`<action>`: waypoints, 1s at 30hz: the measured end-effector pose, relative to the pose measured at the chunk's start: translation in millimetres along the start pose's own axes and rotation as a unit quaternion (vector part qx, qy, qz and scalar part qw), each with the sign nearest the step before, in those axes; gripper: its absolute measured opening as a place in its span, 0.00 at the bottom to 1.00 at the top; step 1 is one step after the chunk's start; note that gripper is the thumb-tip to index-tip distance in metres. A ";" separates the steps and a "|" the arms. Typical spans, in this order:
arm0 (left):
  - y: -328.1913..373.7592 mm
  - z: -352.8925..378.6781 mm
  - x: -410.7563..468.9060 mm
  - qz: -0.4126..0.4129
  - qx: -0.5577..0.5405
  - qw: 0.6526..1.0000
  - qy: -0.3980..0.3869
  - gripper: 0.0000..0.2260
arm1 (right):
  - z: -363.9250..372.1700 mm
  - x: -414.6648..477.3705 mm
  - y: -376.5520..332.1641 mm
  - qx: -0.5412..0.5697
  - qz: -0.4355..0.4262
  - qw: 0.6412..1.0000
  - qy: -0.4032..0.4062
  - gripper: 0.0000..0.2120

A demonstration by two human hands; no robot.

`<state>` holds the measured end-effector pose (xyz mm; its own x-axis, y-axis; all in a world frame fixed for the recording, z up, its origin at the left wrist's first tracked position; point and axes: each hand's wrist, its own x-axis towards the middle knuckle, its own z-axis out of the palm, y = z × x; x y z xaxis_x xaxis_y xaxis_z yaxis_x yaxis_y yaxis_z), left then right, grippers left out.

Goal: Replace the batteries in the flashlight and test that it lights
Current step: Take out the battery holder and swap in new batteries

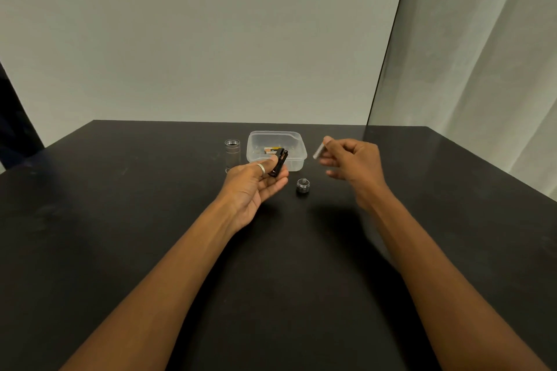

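The left hand [256, 187] is gripping a black battery holder [278, 163], palm up, just in front of a clear plastic tub [297, 141] that is holding loose batteries [269, 149]. The right hand [355, 164] is pinching a small grey cylinder [319, 151], blurred, above the table [120, 220]. The flashlight body [232, 155] is standing upright left of the tub. An end cap [303, 185] is sitting on the table between the hands.

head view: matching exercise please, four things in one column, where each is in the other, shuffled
1 battery holder
2 silver cylinder
3 flashlight tube
4 end cap

a upright, left of the tub
b held in the left hand
c on the table, nearer than the tub
d pinched in the right hand

Pairs: 1-b, 2-d, 3-a, 4-c
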<state>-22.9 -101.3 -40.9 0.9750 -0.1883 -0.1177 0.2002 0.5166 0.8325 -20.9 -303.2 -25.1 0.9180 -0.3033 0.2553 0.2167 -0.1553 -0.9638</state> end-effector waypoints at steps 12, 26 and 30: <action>-0.4 1.8 0.3 0.008 0.019 1.000 0.010 0.08 | -7.2 5.8 16.9 -0.391 -0.009 0.914 -0.104 0.17; -0.1 2.0 -0.5 0.007 0.032 0.999 0.008 0.08 | 5.4 2.5 17.5 -0.292 -0.190 0.937 0.015 0.16; 0.5 1.6 -0.8 0.011 0.038 0.999 -0.006 0.10 | 21.7 -6.7 16.0 -0.288 -0.244 0.922 -0.092 0.19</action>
<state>-23.8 -102.2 -39.6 0.9778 -0.1880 -0.0922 0.1700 0.4562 0.8735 -16.3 -283.3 -43.9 0.8102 0.0916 0.5789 0.4556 -0.7197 -0.5238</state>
